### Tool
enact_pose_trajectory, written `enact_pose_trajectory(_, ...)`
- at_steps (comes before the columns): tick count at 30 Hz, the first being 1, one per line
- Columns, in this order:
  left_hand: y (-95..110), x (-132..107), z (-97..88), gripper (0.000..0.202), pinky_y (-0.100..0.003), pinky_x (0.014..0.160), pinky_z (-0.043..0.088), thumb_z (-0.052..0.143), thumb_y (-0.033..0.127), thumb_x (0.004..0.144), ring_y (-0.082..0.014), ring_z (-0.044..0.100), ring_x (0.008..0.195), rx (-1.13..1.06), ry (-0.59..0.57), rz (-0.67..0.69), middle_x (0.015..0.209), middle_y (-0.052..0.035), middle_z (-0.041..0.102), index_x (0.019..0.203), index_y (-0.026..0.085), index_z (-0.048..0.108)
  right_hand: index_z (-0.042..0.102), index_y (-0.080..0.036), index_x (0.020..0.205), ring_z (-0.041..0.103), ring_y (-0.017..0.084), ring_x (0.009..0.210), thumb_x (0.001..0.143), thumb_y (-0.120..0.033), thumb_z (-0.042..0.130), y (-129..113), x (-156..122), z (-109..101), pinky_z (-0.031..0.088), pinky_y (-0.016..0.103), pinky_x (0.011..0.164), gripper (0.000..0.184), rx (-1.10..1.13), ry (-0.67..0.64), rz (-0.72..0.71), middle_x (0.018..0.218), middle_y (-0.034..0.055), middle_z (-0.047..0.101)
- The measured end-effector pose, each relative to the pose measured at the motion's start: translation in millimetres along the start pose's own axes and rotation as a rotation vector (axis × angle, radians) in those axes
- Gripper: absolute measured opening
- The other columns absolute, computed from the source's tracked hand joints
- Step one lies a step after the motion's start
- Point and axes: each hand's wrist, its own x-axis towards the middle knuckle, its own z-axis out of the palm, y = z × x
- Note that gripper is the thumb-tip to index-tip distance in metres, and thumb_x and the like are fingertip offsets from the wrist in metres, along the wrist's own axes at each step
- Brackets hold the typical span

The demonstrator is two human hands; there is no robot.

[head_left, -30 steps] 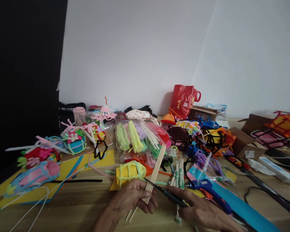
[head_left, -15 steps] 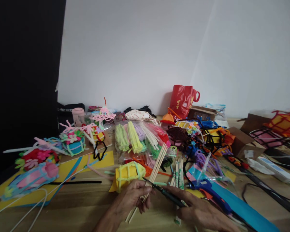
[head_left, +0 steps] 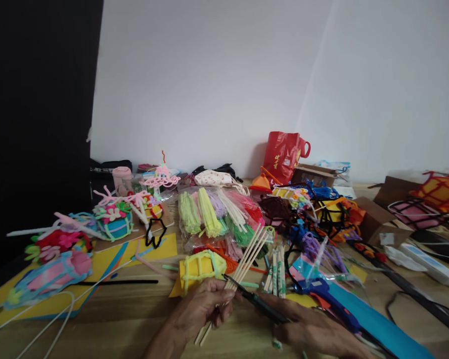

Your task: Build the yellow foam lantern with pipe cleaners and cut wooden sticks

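My left hand (head_left: 200, 311) grips a bundle of thin wooden sticks (head_left: 249, 254) near their lower ends, and their upper ends splay out over the table. My right hand (head_left: 314, 331) holds a black-handled tool (head_left: 262, 304), perhaps a soldering iron, whose thin tip reaches the sticks by my left fingers. Just beyond my left hand, a yellow pipe-cleaner frame (head_left: 200, 271) rests on yellow paper. A blue hot glue gun (head_left: 318, 289) lies beyond my right hand, on teal card (head_left: 374, 319).
The wooden table (head_left: 97, 324) is crowded. Bagged pipe cleaners (head_left: 209, 219), paper-wrapped sticks (head_left: 279, 271) and pipe-cleaner crafts (head_left: 58, 274) lie around. A cardboard box (head_left: 374, 222) stands at right. A red bag (head_left: 282, 157) leans on the white wall (head_left: 209, 75).
The upper ends of the sticks have fanned apart and tilted further right. My right hand and the tool have shifted slightly, with the tip still by the sticks.
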Motion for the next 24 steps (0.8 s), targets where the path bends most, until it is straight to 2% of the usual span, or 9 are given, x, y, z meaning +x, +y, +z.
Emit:
enact_pose_trajectory(3, -1.5, -0.1, -0.5, 0.038, -0.019, 0.038, 0.023, 0.073, 0.049, 0.06, -0.0052, 0.039, 0.036, -0.002, 0.008, 0.006, 0.044, 0.0042, 0.053, 0.067, 0.013, 0.061, 0.044, -0.038, 0.137, 0.041, 0.03, 0.131, 0.078, -0.031, 0.055, 5.5, 4.0, 0.8, 0.031, 0.038, 0.107, 0.06, -0.024, -0.091, -0.042, 0.141, -0.0036, 0.05)
enact_pose_trajectory(7, -3.0, 0.2, -0.9, 0.039, -0.019, 0.039, 0.024, 0.073, 0.05, 0.061, -0.0051, 0.04, 0.037, -0.002, 0.027, 0.002, 0.046, 0.004, 0.055, 0.069, 0.013, 0.061, 0.039, -0.043, 0.138, 0.04, 0.031, 0.132, 0.076, -0.031, 0.057, 13.0, 10.8, 2.5, 0.034, 0.039, 0.105, 0.065, -0.088, -0.084, -0.004, 0.143, -0.006, 0.047)
enact_pose_trajectory(12, -2.6, 1.3, -1.4, 0.042, -0.019, 0.038, 0.025, 0.073, 0.051, 0.059, -0.0055, 0.04, 0.036, 0.007, 0.016, -0.015, 0.044, 0.0039, 0.054, 0.072, 0.012, 0.065, 0.042, -0.044, 0.136, 0.04, 0.031, 0.132, 0.078, -0.033, 0.056, 6.3, 5.8, 1.9, 0.032, 0.039, 0.108, 0.061, -0.055, -0.056, 0.026, 0.141, -0.0073, 0.049)
enact_pose_trajectory(17, -3.3, 2.0, -2.0, 0.043, -0.019, 0.038, 0.025, 0.072, 0.052, 0.06, -0.0052, 0.04, 0.036, 0.029, 0.015, 0.003, 0.045, 0.0037, 0.054, 0.074, 0.012, 0.065, 0.045, -0.044, 0.134, 0.043, 0.031, 0.13, 0.079, -0.028, 0.053, 0.3, 1.4, 4.2, 0.033, 0.04, 0.106, 0.058, -0.042, -0.031, -0.015, 0.139, -0.0077, 0.052)
enact_pose_trajectory(21, -2.9, 1.9, -2.5, 0.042, -0.019, 0.038, 0.026, 0.071, 0.052, 0.061, -0.0052, 0.039, 0.035, 0.051, 0.022, 0.01, 0.045, 0.0038, 0.054, 0.073, 0.012, 0.065, 0.042, -0.041, 0.138, 0.041, 0.031, 0.131, 0.075, -0.022, 0.053, 0.6, 6.2, 10.4, 0.031, 0.046, 0.107, 0.066, -0.078, -0.016, 0.021, 0.142, -0.0042, 0.049)
enact_pose_trajectory(24, -0.4, -0.4, -1.7, 0.042, -0.019, 0.038, 0.026, 0.071, 0.052, 0.062, -0.0055, 0.038, 0.036, 0.06, 0.031, 0.027, 0.044, 0.0044, 0.053, 0.075, 0.012, 0.065, 0.04, -0.036, 0.14, 0.037, 0.03, 0.134, 0.072, -0.021, 0.054, -3.9, 4.5, 13.5, 0.027, 0.045, 0.109, 0.071, -0.044, -0.031, 0.016, 0.145, -0.0017, 0.045)
